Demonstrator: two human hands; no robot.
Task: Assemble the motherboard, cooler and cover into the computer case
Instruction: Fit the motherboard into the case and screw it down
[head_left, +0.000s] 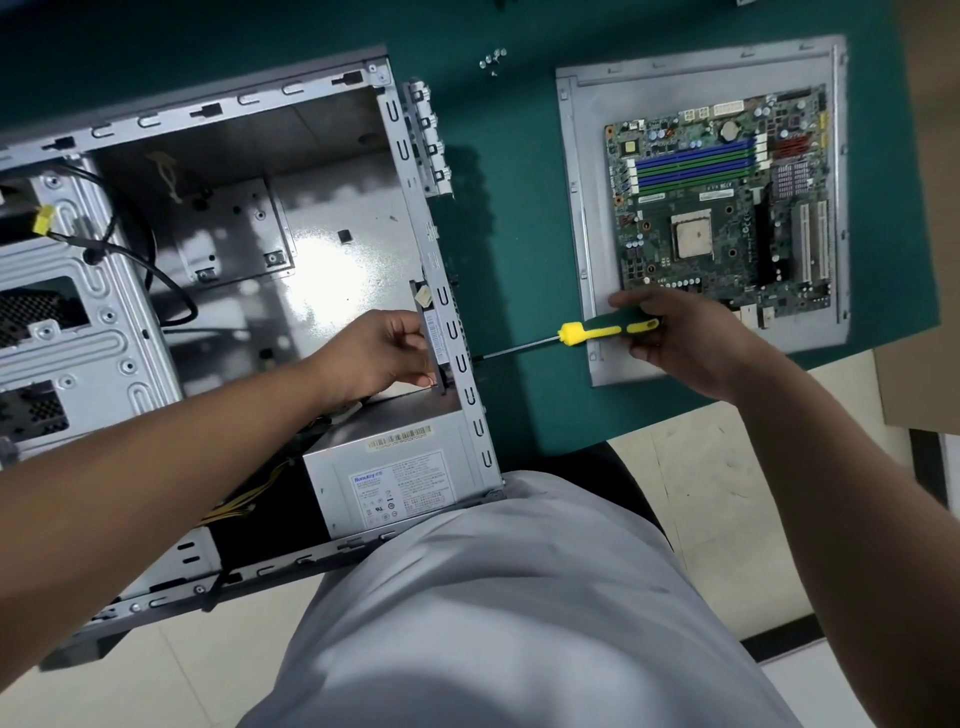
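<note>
Prep stage, board not in yet. Computer case (249, 218) lies open on its side on the green bench (514, 260), interior bay bare, power supply (400, 467) sitting in the near corner. My left hand (384, 353) is inside the case, fingers curled round a small flat part (434, 332) pressed against the inside of the rear wall; can't tell exactly what the part is, looks like a bracket or small module with a label on it. My right hand (675, 338) is clamped on the yellow-and-black screwdriver (571, 335), shaft horizontal, tip touching the outside of the rear wall right opposite that part. So my read: I'm driving or seating a screw through the rear wall to fix that part. Can't see the screw itself. Motherboard (722, 202) is well apart from the case, lying flat on the cover (587, 223), the grey side panel at the right of the bench, CPU socket up, RAM slots empty. No cooler in view. Loose screws (492, 58) are in a small cluster at the far side of the bench, between case and panel. Next move needs the tip kept square in the screw head while the left hand holds the part flush, then both hands free to lift the motherboard over. Risk: driver slipping off the wall.
</note>
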